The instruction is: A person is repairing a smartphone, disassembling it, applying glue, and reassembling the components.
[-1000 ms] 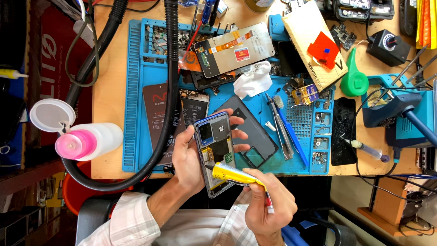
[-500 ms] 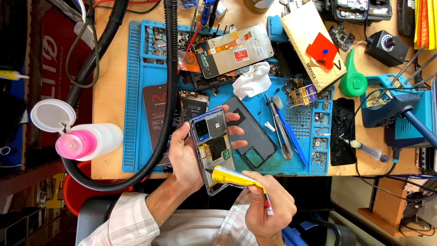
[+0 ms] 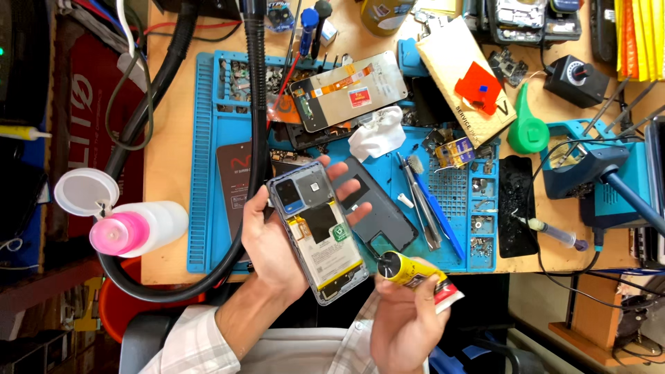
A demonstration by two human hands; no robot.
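Observation:
My left hand (image 3: pixel 277 239) holds an opened phone (image 3: pixel 318 232) from below, its back off, showing the battery, board and camera module; it hangs over the near table edge. My right hand (image 3: pixel 405 322) grips a yellow glue tube (image 3: pixel 415 273) with a black cap end, its tip close to the phone's lower right edge. A dark back cover (image 3: pixel 381 218) lies on the blue work mat (image 3: pixel 208 159) just beyond the phone.
A phone screen with flex cable (image 3: pixel 350 90), white tissue (image 3: pixel 377 131), tweezers and a blue tool (image 3: pixel 429 208) lie on the mat. A pink-capped bottle (image 3: pixel 135 228) and thick black hose (image 3: pixel 256 104) are at left. A soldering stand (image 3: pixel 596 173) and syringe (image 3: pixel 554 232) sit right.
The left hand has turned the phone so its open back faces up more fully, fingers spread. The right hand has lifted the glue tube, its cap end now pointing up toward the phone.

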